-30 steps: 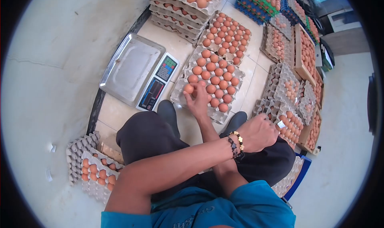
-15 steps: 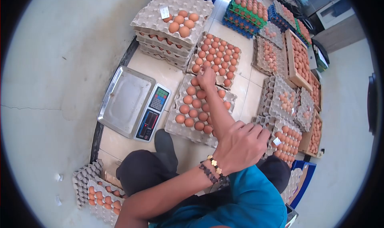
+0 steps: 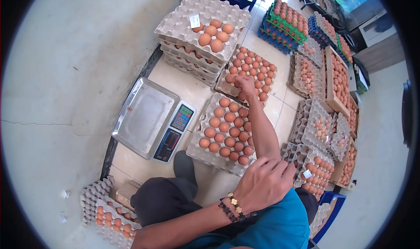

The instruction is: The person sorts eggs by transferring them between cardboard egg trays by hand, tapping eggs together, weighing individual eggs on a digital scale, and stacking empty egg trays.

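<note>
Over the far egg tray, my right hand is closed with its fingertips at a brown egg near the tray's left corner. The palm side is hidden. The near egg tray, topping a short stack, holds several rows of brown eggs, partly covered by my right forearm. My left hand, with two bracelets at the wrist, lies across my right upper arm. Its fingers are curled over the teal sleeve.
A digital scale with a bare metal pan sits at left. Behind stands a tall stack of cardboard trays with several eggs on top. More egg trays, wooden crates and green and blue plastic trays line the right.
My right hand has moved from the gap between the two trays farther over the far tray. My left hand keeps its place on the sleeve. The view has shifted slightly.
</note>
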The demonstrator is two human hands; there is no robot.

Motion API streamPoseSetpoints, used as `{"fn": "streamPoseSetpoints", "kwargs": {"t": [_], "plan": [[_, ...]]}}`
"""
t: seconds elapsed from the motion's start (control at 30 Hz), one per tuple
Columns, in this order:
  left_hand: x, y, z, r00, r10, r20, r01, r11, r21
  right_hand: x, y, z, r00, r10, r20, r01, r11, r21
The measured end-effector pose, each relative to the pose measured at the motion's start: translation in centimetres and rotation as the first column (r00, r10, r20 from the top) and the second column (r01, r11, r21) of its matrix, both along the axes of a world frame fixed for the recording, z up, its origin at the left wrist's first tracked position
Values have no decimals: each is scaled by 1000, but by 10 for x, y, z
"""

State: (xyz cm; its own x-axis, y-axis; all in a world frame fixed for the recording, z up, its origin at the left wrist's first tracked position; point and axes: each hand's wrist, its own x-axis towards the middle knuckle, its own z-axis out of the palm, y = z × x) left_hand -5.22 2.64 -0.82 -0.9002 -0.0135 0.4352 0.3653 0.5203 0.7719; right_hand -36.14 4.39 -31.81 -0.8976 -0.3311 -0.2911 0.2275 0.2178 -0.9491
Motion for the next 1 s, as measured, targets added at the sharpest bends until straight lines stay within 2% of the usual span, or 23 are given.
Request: {"fn": "streamPoseSetpoints", "kwargs": {"t": [0.2,0.23,0.27,0.33,0.37,0.47,0.5,0.6,0.7,0.77,0.8,0.83,0.9,0.97,1.0], "plan": [[-2,0,4,1000,15,-23,-14,1000,26,-36,8,-10,983,111,143,-99,991,-91],[-3,-1,4,1000,20,-21,-19,999,37,-29,0,0,988,145,-45,-136,976,172],[-3,-1,5,1000,25,-18,-25,999,48,-15,-12,15,951,222,-215,-114,898,424],[-4,-4,5,999,48,-17,-47,997,63,9,-36,37,772,462,-436,90,600,795],[-4,-6,6,998,68,-21,-66,995,69,5,-42,16,762,469,-446,120,574,810],[-5,-7,4,994,108,-20,-106,991,81,0,-49,4,782,522,-340,46,496,867],[-5,-7,3,993,115,-25,-112,990,85,-1,-51,2,804,488,-340,47,518,854],[-5,-6,2,993,112,-28,-109,991,78,-6,-45,3,743,520,-422,85,552,829],[-4,-5,2,994,103,-23,-101,990,102,3,-35,22,812,370,-451,8,766,643],[0,-3,2,997,77,-13,-76,995,69,6,-16,14,954,188,-233,-113,947,301],[0,0,2,998,60,-16,-59,996,61,6,1,12,987,124,-97,-114,988,108],[1,3,1,999,48,5,-48,996,70,33,9,32,980,-64,190,99,978,-182],[0,5,-2,999,7,48,-11,997,76,69,35,47,949,30,312,166,797,-581],[-7,2,-3,994,92,57,-99,986,136,114,47,70,857,46,513,387,600,-700],[-14,0,-12,986,153,60,-162,970,184,145,60,94,799,170,576,415,537,-734]]}}
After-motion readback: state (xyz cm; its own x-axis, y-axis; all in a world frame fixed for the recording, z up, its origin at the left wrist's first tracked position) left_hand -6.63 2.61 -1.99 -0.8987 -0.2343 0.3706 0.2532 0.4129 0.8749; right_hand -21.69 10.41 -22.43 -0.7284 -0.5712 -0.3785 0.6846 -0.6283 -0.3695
